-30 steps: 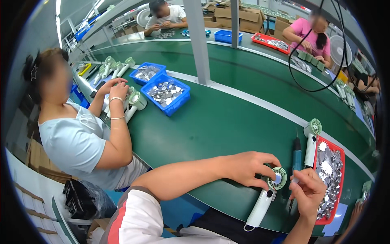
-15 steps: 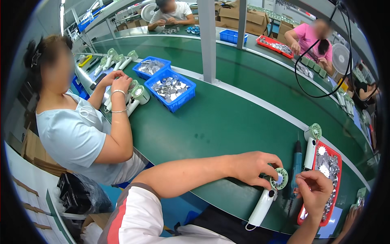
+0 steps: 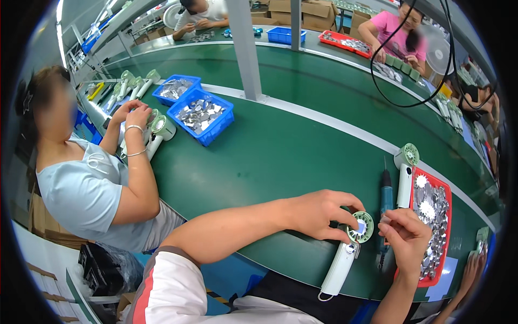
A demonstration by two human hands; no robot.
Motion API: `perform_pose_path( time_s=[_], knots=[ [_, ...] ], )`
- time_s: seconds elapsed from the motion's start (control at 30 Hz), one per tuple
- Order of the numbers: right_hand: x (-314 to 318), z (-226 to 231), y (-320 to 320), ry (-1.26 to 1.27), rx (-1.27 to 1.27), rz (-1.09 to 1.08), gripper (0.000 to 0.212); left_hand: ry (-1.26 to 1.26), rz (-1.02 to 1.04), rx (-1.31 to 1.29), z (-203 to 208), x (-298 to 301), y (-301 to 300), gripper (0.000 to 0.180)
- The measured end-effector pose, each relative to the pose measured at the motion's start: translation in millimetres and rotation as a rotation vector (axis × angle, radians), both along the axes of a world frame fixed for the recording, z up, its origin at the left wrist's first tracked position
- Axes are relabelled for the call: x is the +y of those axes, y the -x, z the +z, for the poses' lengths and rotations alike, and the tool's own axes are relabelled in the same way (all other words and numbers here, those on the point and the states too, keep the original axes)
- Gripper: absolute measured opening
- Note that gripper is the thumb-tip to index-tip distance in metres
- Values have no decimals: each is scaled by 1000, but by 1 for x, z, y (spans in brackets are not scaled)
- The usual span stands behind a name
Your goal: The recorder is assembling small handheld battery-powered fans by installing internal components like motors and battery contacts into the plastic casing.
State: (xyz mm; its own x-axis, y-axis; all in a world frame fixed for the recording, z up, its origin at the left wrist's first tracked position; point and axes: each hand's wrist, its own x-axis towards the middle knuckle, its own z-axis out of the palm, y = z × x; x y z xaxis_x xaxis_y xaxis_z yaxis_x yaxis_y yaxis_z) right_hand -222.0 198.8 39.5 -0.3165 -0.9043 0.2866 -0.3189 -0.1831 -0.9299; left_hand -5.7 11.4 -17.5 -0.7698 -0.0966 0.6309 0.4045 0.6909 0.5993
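Note:
On the green table lies a handheld fan (image 3: 339, 270) with a white handle, a strap loop and a round light-green head. The thumb and fingers of my left hand (image 3: 324, 213) grip the head's rim, and a pale bluish patch shows at its middle. Just right of the head, my right hand (image 3: 408, 232) is raised with thumb and forefinger pinched. A small pale bit shows at those fingertips, too small to name. Behind my right hand lies a teal electric screwdriver (image 3: 386, 197), partly hidden by the fingers.
A red tray (image 3: 449, 216) of silvery pieces stands at right, beside another fan (image 3: 404, 186) and a pale blue sheet (image 3: 442, 278). Blue bins (image 3: 208, 135) of metal parts sit far left near a co-worker (image 3: 81, 178). A metal post (image 3: 247, 54) rises from the table.
The whole view has shifted, so things sit further left and higher. My right hand has come slightly closer to the fan head. My left hand keeps its grip on the rim.

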Motion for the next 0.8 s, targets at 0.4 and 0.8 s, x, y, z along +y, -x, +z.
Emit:
perform_pose_path(
  time_s=[0.4, 0.8],
  knots=[
    [-14, 15, -14, -56, -71, 57, 23, -15, -1, -83, 23, -9, -8, 35],
    [-4, 9, -10, -86, 63, 77, 32, 10, -15, -56, 24, -4, 0, 39]
  ],
)
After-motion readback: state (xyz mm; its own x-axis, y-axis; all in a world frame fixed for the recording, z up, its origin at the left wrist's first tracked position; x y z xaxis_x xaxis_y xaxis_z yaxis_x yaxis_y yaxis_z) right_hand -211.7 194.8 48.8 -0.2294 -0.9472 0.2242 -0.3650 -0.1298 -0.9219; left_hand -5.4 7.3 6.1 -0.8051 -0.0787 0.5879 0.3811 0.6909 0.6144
